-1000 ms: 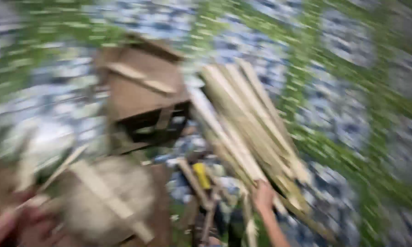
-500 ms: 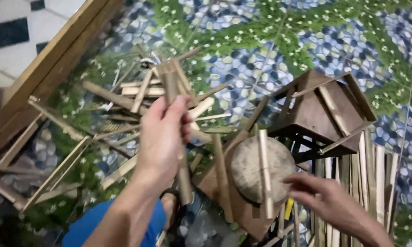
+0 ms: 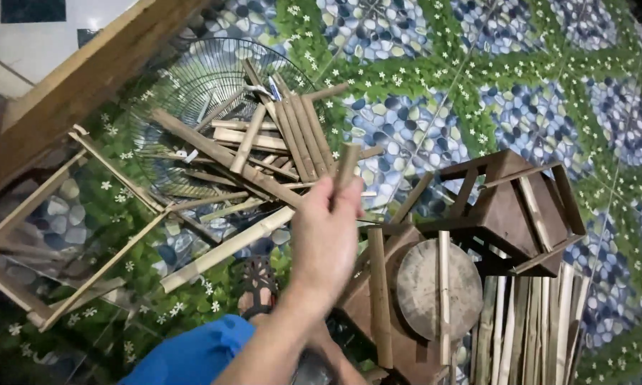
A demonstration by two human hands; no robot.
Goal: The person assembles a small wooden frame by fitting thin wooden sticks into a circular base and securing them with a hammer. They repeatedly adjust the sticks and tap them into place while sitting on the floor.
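sticks [image 3: 264,153] on fan guard [image 3: 192,78]; stool [image 3: 524,210] right

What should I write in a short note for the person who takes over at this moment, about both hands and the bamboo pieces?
Left hand: raised, closed on a short bamboo stick, above the pile of cut bamboo pieces lying on a wire fan guard.
Right hand: not in view.
Round wooden block sits on a brown board, with two bamboo strips across it, beside a tipped brown stool.
Long strips lie in a row at lower right.
Done: many pieces are piled. Left: the stick in hand is not yet put down.
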